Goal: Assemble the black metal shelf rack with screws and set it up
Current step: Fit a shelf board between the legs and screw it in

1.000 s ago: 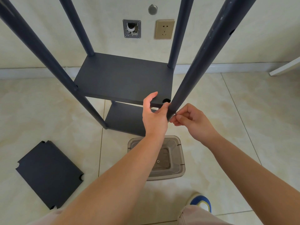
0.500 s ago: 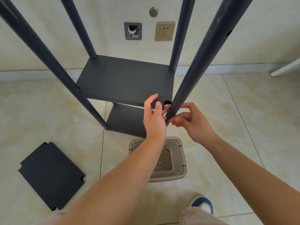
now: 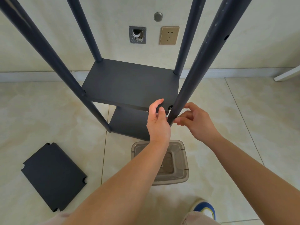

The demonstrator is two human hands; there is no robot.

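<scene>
While I look down past both forearms, nearest me I see a blue and white shoe (image 3: 204, 209) at the bottom edge on the tiled floor (image 3: 243, 135), and to my left a loose black shelf panel (image 3: 52, 175) lying flat on the tiles, with notched corners. Just ahead of the shoe, a translucent plastic container (image 3: 181, 161) sits on the floor under my left forearm; a small screw-like piece shows inside it.

Beyond that, my left hand (image 3: 158, 123) is at the near right corner of the upper shelf (image 3: 129, 85), thumb raised over the shelf's front edge and the other fingers curled toward the near right pole (image 3: 199, 64); I cannot tell whether they pinch anything. My right hand (image 3: 197, 121) is on the other side of that same pole, fingers curled with the tips pinched together against it at a small metallic piece, probably a screw, too small to make out.

Farther on, the rack stands upright on the floor with 4 dark poles and 2 fitted shelves, the lower shelf (image 3: 128, 124) directly beneath the upper 1. Behind it the wall carries a gold socket (image 3: 169, 35), an open wall box (image 3: 137, 34) and a round metal cap (image 3: 158, 16). A white edge (image 3: 287, 73) shows at far right.
</scene>
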